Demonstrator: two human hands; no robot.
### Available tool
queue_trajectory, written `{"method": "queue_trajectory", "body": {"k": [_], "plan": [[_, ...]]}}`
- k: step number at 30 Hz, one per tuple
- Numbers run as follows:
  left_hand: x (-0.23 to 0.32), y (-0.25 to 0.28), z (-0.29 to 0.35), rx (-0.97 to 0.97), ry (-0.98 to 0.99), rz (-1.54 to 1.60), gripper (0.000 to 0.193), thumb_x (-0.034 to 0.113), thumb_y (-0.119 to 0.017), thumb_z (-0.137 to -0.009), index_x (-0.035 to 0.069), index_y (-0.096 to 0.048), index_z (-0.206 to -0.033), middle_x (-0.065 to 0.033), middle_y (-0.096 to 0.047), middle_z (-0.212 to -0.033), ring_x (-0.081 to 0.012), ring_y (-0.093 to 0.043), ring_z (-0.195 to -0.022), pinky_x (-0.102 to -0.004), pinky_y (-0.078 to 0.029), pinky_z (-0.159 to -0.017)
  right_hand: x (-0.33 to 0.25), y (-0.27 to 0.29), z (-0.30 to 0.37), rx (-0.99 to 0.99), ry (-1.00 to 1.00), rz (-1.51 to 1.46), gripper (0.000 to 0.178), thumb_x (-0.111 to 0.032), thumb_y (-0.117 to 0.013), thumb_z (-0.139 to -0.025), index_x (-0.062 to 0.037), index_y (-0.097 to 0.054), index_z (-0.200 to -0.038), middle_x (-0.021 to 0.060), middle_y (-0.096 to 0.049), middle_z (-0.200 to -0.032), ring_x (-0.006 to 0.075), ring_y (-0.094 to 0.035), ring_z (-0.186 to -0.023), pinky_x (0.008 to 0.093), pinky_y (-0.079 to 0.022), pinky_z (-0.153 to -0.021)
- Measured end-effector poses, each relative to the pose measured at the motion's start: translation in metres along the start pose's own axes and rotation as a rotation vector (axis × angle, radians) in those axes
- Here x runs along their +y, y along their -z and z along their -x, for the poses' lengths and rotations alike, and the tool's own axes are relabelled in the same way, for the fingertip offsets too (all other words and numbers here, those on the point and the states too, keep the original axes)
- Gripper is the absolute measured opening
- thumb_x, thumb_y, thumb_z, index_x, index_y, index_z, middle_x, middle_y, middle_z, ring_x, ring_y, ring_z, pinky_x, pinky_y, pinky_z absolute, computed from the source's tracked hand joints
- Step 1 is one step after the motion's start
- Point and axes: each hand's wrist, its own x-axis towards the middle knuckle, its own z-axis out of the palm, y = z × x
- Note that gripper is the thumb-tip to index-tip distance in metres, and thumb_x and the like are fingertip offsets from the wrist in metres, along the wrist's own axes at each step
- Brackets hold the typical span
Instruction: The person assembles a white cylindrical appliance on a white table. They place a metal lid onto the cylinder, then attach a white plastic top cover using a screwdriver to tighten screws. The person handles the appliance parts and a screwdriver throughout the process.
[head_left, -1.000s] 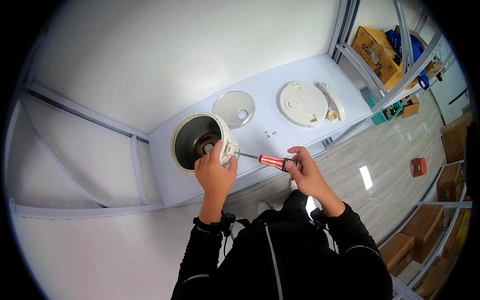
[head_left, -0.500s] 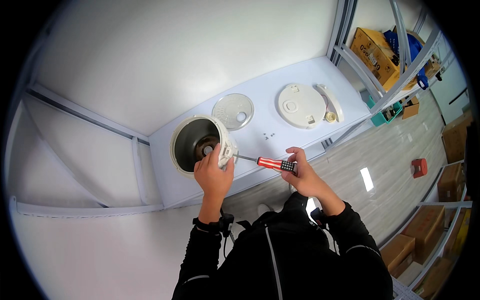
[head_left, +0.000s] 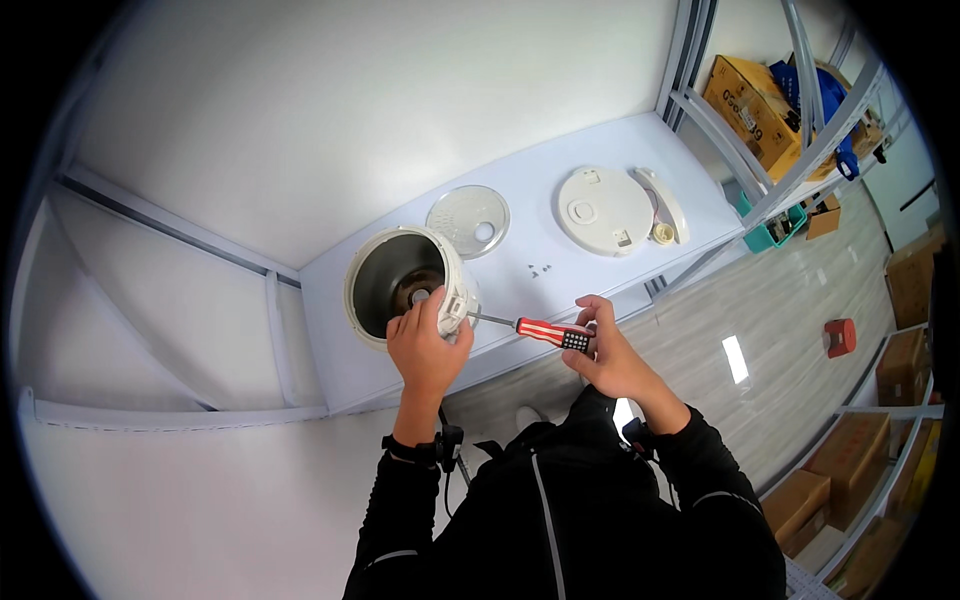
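A white rice cooker body [head_left: 357, 318] lies tipped at the left of the table, its dark metal inside facing me. My left hand [head_left: 428, 345] grips its near right rim, fingers over the edge. In my right hand [head_left: 610, 350] is a screwdriver [head_left: 545, 330] with a red, white and black handle. Its shaft points left, and the tip reaches the fittings on the cooker's side; exactly where it seats is too small to tell. Behind the cooker rests a round metal inner plate [head_left: 467, 221] with a hole.
Several small screws [head_left: 540, 270] lie mid-table. Farther right are a round white lid [head_left: 604, 211] and a curved white handle piece [head_left: 662, 204] with a wire. The white table [head_left: 375, 390] ends close to me; a metal shelf frame [head_left: 735, 150] stands at its right.
The screwdriver handle has turned in my right hand, and its fingers have shifted on it. The cooker and my left hand stay nearly in place.
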Motion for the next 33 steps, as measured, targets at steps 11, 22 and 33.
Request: {"method": "queue_trajectory", "body": {"k": [11, 22, 33], "plan": [[0.078, 0.013, 0.003, -0.842, 0.153, 0.66, 0.029, 0.027, -0.08, -0.085, 0.002, -0.074, -0.099, -0.0129, -0.067, -0.072, -0.0317, -0.068, -0.071, -0.0416, -0.053, -0.069, -0.005, -0.007, 0.001, -0.033, -0.244, -0.192, 0.043, -0.032, -0.055, -0.111, -0.0023, -0.046, -0.141, 0.0057, -0.063, -0.087, 0.0107, -0.055, -0.072, 0.0296, -0.048, -0.067], [0.039, -0.079, 0.066, -0.84, 0.443, 1.737, 0.066, -0.001, -0.068, -0.094, -0.001, -0.042, -0.155, -0.0124, -0.051, -0.152, -0.0208, -0.06, -0.128, -0.0395, -0.047, -0.112, 0.021, -0.015, 0.012, -0.041, -0.127, -0.213, 0.053, -0.017, -0.057, -0.107, -0.0075, -0.025, -0.147, 0.0065, -0.058, -0.098, 0.0115, -0.056, -0.073, 0.0262, -0.047, -0.064], [0.055, -0.09, 0.075, -0.778, 0.552, 1.897, 0.056, -0.002, -0.064, -0.098, 0.0, -0.047, -0.151, -0.0061, -0.065, -0.129, -0.0132, -0.062, -0.109, -0.0331, -0.05, -0.101, 0.004, -0.009, 0.003, -0.096, -0.348, -0.407, 0.041, -0.038, -0.049, -0.111, -0.008, -0.042, -0.139, 0.0071, -0.065, -0.095, 0.0107, -0.056, -0.066, 0.0248, -0.043, -0.057]]}}
